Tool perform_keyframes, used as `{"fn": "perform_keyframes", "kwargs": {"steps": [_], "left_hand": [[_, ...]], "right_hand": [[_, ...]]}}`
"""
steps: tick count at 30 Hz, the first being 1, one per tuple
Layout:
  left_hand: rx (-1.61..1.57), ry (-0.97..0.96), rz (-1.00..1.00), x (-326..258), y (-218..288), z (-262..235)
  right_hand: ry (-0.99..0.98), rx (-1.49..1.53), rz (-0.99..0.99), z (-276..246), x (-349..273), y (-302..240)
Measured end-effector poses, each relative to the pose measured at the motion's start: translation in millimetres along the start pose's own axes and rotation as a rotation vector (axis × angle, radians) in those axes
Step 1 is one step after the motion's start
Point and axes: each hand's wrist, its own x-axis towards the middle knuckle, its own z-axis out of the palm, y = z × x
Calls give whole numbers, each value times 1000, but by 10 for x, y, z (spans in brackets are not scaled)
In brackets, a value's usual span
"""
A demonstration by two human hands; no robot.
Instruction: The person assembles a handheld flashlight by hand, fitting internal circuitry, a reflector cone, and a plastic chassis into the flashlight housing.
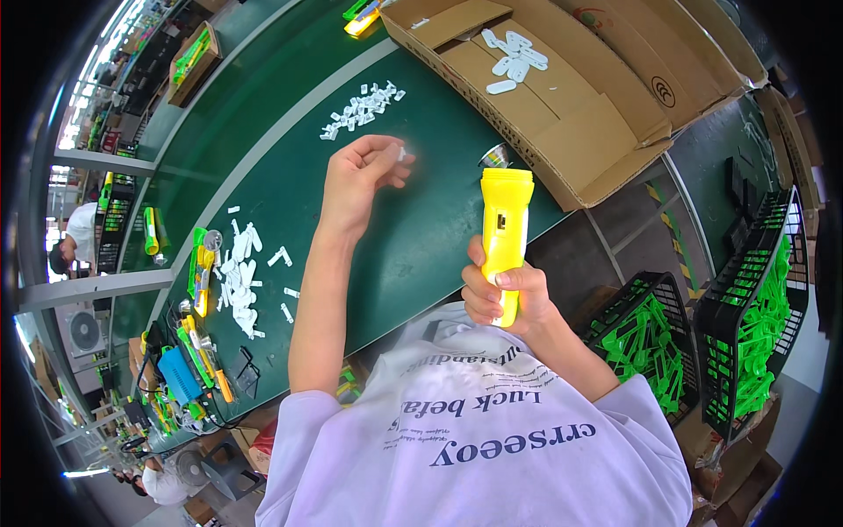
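My right hand is wrapped round the lower end of a yellow flashlight body. The body stands upright, its threaded wide end at the top and a dark switch slot on its side. Just above that end is a shiny silver reflector; whether it is joined to the body I cannot tell. My left hand is closed in a pinch on a small white plastic piece, mostly hidden by the fingers. Beyond the left hand, a pile of small white plastic pieces lies on the green table.
More white parts are spread at the left. A cardboard box holding flat white pieces stands at the far right. Black crates of green plastic parts sit at the right. Flashlights and a blue box crowd the table's left end.
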Motion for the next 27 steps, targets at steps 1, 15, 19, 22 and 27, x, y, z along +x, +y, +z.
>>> {"fn": "perform_keyframes", "kwargs": {"steps": [1,15,19,22,27], "left_hand": [[-40,-7,-21,0,-7,0],[918,551,86,134,-42,-330],[991,669,191,286,-119,-736],[950,619,357,450,-155,-802],[1161,306,394,712,-206,-719]], "right_hand": [[2,0,-3,2,-5,-1],[94,-103,-39,51,-20,-28],[123,-130,-30,66,-10,-14],[109,-92,-5,66,-13,-5],[123,-106,-3,77,-18,-6]]}}
